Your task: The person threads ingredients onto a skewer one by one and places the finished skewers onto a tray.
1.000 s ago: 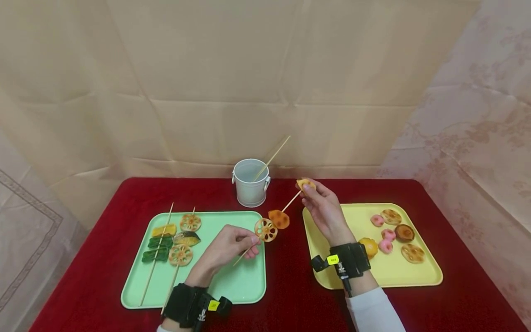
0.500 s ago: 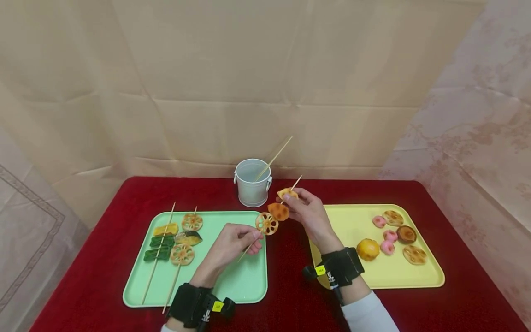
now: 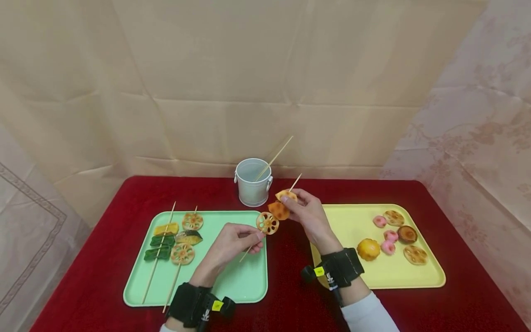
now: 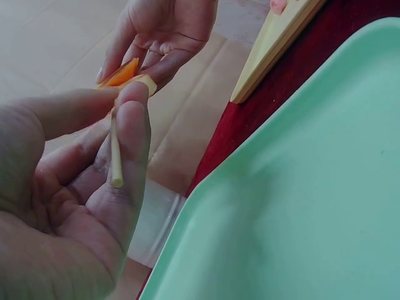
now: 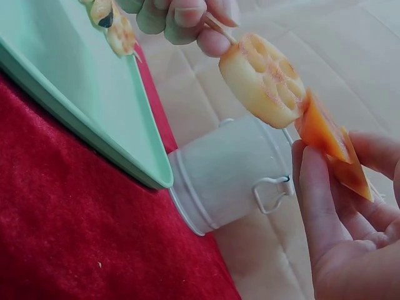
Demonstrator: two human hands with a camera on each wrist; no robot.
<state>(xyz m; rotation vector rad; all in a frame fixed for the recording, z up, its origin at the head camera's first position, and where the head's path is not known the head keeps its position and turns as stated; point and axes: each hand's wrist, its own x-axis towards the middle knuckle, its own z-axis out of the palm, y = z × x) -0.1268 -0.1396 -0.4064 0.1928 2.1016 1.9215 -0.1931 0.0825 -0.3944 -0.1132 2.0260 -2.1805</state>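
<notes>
My left hand [image 3: 234, 242] pinches a thin bamboo skewer [image 3: 295, 182] near its lower end; in the left wrist view the blunt end of the stick [image 4: 116, 156] pokes out below the fingertips. Just above those fingers a lotus root slice [image 3: 262, 223] is threaded, followed by an orange, brown-spotted slice [image 3: 279, 210]. Higher up, my right hand [image 3: 309, 214] pinches a yellowish slice [image 3: 284, 195], with the skewer's tip sticking out beyond it. Seen from the right wrist, the orange slice [image 5: 322, 128] lies against the lotus root slice [image 5: 259, 81], and the right fingers hold the outer piece [image 5: 355, 174].
Two loaded skewers lie on the green tray [image 3: 244, 286], one with green pieces [image 3: 159, 252], the other with lotus root slices [image 3: 182, 254]. A yellow tray [image 3: 398, 279] holds a yellow piece [image 3: 368, 249], a mushroom cap [image 3: 407, 234] and pink pieces. Behind stands a white bucket [image 3: 253, 190] with a stick [image 3: 277, 155].
The right hand has come left and slightly down, sliding the yellowish slice from the skewer's tip down the stick towards the orange slice. Over the last half second both hands barely move.
</notes>
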